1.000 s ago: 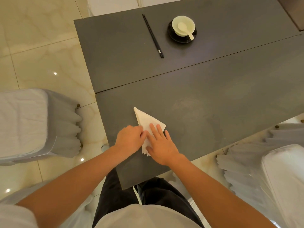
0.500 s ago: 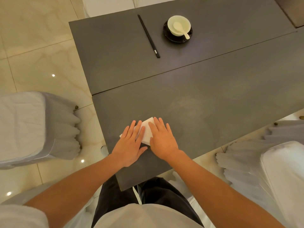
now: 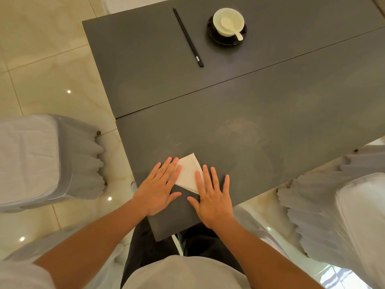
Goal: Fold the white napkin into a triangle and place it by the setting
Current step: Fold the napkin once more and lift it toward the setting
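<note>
While both palms lie flat, left hand point(image 3: 156, 191) and right hand point(image 3: 212, 197) press the napkin point(image 3: 188, 174), fingers spread.

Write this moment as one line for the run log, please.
stage: pressing fold | napkin: folded, flat on table near edge | left hand: open, on napkin | right hand: open, on napkin | chopsticks, bowl: far side, apart

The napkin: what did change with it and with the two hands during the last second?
The napkin went from a tall triangle with a free point to a shorter, flatter fold. Both hands opened: the left hand, curled on it earlier, now lies flat, and the right hand has slid to the napkin's right edge. Neither grips it. The chopsticks, bowl and spoon stayed in place.
</note>
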Available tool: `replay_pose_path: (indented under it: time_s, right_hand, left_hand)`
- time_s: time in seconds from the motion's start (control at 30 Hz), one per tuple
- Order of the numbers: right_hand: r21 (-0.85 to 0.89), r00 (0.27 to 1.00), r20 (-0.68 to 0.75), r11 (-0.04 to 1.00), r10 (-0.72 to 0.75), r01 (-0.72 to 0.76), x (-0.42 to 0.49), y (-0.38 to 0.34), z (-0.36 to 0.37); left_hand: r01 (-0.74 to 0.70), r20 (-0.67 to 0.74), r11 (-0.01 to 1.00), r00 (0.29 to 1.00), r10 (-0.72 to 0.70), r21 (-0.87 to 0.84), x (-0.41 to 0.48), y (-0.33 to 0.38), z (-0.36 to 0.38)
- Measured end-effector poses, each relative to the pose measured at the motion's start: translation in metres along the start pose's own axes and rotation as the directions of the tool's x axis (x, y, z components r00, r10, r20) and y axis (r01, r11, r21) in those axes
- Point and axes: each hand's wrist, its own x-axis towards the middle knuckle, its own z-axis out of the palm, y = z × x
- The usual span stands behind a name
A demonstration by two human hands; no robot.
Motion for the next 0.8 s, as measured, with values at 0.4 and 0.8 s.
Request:
replay_pose_path:
  time_s: [0.4,0.8]
  right_hand:
    - [0.193,0.987,0.041,0.968,0.157,-0.162,-0.022,0.007,-0.013]
    - [0.784,0.862,0.161,0.468,0.481,-0.408,0.006,0.005,-0.037]
  left_hand:
    - [0.356,-0.033,0.926,0.931,-0.362,-0.130,-0.025,-0.026,-0.011]
    - [0.480,0.591,0.825,0.772,-0.235,-0.299,0.014,-0.018,-0.065]
